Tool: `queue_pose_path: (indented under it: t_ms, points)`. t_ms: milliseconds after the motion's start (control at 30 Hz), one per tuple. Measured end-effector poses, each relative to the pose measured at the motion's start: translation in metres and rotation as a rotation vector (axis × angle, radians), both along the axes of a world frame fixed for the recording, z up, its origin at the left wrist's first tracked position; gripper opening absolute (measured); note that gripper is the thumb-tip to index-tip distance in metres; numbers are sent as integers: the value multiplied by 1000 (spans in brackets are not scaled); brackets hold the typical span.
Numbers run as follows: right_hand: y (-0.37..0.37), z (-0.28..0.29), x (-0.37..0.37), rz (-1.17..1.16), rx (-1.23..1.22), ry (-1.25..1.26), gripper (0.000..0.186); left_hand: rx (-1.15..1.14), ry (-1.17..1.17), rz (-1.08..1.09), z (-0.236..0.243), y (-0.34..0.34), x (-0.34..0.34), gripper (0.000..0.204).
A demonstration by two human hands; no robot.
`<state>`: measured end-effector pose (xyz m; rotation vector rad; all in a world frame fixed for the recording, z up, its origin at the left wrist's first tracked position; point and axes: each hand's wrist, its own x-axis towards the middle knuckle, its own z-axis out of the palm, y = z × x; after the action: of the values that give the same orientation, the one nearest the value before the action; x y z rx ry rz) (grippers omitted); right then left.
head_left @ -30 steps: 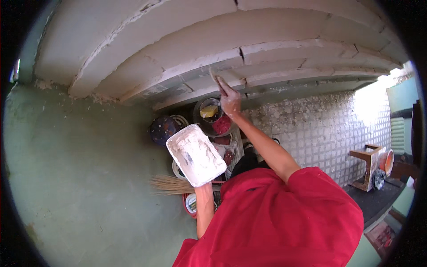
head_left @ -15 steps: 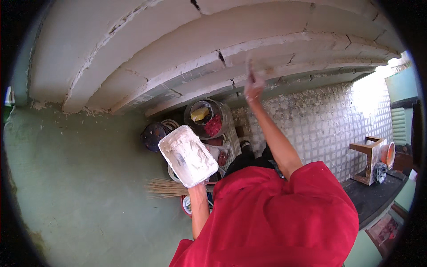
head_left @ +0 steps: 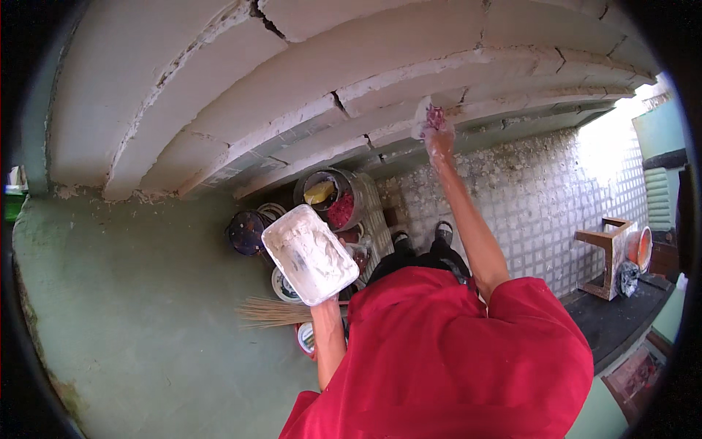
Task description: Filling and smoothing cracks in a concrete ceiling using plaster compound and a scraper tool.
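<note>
My left hand (head_left: 327, 306) grips a white rectangular tub (head_left: 292, 280) from underneath and behind, so most of its fingers are hidden. White paste is smeared over the tub's inside. My right hand (head_left: 439, 140) reaches forward, close to the stepped underside of pale wall slabs (head_left: 431, 73), with white paste on its skin. Its fingers look closed around something pale and pinkish-red, smeared by motion, whose kind I cannot make out. Cracks and rough white joints run along the slabs.
Below the slabs stands a large round container (head_left: 358, 192) with a yellow and a red thing inside. Near it are a dark bucket (head_left: 246, 233) and a stick broom (head_left: 274, 312). A wooden stool (head_left: 608, 256) stands right, beside an orange-lined bucket (head_left: 643, 249). Green wall (head_left: 146, 307) fills the left.
My right hand has moved slightly right and turned, so the pale and reddish thing in it shows more. The tub stays nearly in place in my left hand. The view has shifted a little.
</note>
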<state>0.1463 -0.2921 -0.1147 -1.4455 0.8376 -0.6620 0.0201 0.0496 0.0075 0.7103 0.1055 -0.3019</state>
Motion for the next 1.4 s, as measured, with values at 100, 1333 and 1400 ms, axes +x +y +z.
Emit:
queue_pose_path:
  t_ms: [100, 1333, 1400]
  points:
    - [-7, -24, 8, -7, -86, -115, 22, 36, -65, 4, 29, -36, -2, 52]
    - [-2, 72, -25, -47, -178, -358, 34, -56, -151, -15, 41, -93, -2, 57]
    - [-36, 63, -17, -330, -150, -383, 35, -100, -111, 35, 31, -78, -6, 57]
